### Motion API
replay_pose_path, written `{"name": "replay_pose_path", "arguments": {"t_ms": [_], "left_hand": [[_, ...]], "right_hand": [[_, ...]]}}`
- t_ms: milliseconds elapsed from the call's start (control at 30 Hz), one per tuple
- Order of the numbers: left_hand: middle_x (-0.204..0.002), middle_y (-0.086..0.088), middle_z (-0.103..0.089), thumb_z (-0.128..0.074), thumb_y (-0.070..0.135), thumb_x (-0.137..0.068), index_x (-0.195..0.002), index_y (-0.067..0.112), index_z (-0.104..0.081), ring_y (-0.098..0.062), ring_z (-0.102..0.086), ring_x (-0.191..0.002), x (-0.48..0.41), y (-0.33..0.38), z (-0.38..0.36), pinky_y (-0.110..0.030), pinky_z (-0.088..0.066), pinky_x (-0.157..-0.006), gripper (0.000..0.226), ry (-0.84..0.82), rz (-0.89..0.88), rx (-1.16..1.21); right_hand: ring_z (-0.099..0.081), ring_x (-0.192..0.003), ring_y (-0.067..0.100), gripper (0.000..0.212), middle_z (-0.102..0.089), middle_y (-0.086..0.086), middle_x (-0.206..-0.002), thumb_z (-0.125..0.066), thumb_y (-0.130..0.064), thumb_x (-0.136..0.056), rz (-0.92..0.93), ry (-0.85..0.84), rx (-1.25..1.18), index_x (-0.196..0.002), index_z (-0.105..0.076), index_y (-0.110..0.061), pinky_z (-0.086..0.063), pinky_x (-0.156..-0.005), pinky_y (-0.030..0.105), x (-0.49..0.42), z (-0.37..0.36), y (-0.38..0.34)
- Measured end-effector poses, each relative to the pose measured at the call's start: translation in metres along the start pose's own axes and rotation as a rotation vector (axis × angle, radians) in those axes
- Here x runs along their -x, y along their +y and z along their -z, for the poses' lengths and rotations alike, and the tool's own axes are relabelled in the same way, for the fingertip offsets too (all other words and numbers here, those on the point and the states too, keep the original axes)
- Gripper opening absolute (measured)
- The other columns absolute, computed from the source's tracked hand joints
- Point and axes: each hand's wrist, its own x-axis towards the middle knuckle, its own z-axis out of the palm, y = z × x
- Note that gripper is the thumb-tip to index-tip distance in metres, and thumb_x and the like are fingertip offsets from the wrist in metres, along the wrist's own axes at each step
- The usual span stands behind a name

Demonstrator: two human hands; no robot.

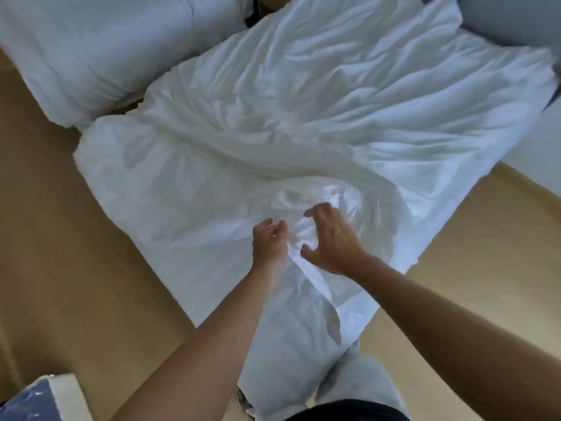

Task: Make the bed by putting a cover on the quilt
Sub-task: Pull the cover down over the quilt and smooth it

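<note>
Forearms reach out above pale jeans [358, 375]. Left hand [269, 240] has its grip clamped on a fold of the white cover [303, 123] (crumpled across the bed [45, 223]). Right hand [332, 238], just beside it, has its grip apart, bent fingers over the bunched cloth.

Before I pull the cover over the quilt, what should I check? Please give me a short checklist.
1. Left hand grips the cover: ok.
2. Right hand holds firmly: cannot tell; fingers arch over bunched fabric.
3. Cover smooth: not ok, heavily wrinkled.
4. Quilt fully inside: cannot tell, everything is white.
5. Pillow off the cover: ok, it lies beside it.
</note>
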Motion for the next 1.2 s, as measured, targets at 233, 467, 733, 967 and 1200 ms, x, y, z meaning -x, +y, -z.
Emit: {"name": "replay_pose_path", "arguments": {"t_ms": [233, 467, 733, 967, 1200], "left_hand": [[-0.102, -0.002, -0.063, -0.053, 0.036, -0.096, -0.086, 0.017, -0.067, -0.021, -0.060, -0.095, -0.012, 0.009, 0.007, -0.037, -0.045, -0.091, 0.026, -0.140, 0.024, -0.064], [-0.144, -0.018, -0.042, -0.066, 0.079, -0.072, -0.156, 0.011, -0.019, -0.041, -0.048, -0.127, -0.073, -0.065, 0.088, -0.057, -0.042, -0.108, 0.118, -0.062, 0.820, 0.726], [-0.145, -0.002, -0.050, -0.069, 0.049, -0.084, -0.143, 0.022, -0.049, -0.029, -0.052, -0.126, -0.233, -0.092, 0.165, -0.070, -0.030, -0.104, 0.068, -0.032, 0.778, 0.421], [-0.103, -0.003, -0.065, -0.066, 0.032, -0.091, -0.120, 0.020, -0.055, -0.023, -0.062, -0.084, -0.335, 0.078, 0.132, -0.037, -0.047, -0.070, 0.033, -0.153, 0.186, 0.155], [-0.068, 0.006, -0.062, -0.064, 0.042, -0.074, -0.077, 0.019, -0.063, -0.011, -0.059, -0.058, -0.348, 0.235, 0.005, -0.024, -0.044, -0.057, 0.023, -0.512, -0.417, -0.208]], "right_hand": [[-0.063, -0.085, 0.036, 0.017, -0.054, -0.001, -0.078, -0.045, 0.001, -0.085, -0.417, 0.023, -0.269, -0.089, -0.051, -0.014, -0.035, -0.065, 0.032, -0.003, -0.040, -0.049], [-0.068, -0.095, 0.030, 0.043, -0.073, 0.008, -0.108, -0.057, -0.005, -0.088, -0.515, 0.009, -0.359, -0.125, -0.065, -0.024, -0.050, -0.079, 0.031, -0.034, -0.021, -0.022], [-0.061, -0.095, 0.026, 0.015, -0.061, 0.002, -0.109, -0.060, -0.029, -0.091, -0.406, -0.266, 0.387, -0.094, -0.072, -0.021, -0.047, -0.081, 0.039, -0.045, -0.107, -0.046], [-0.051, -0.059, 0.034, 0.019, -0.059, 0.012, -0.069, -0.054, -0.011, -0.099, -0.740, 0.137, -0.184, -0.080, -0.053, -0.008, -0.033, -0.058, 0.033, -0.084, -0.163, -0.090], [-0.062, -0.111, 0.040, 0.029, -0.070, 0.015, -0.112, -0.058, -0.019, -0.095, -1.054, 0.219, -0.484, -0.122, -0.059, -0.009, -0.047, -0.083, 0.038, -0.114, -0.177, -0.096]]}}
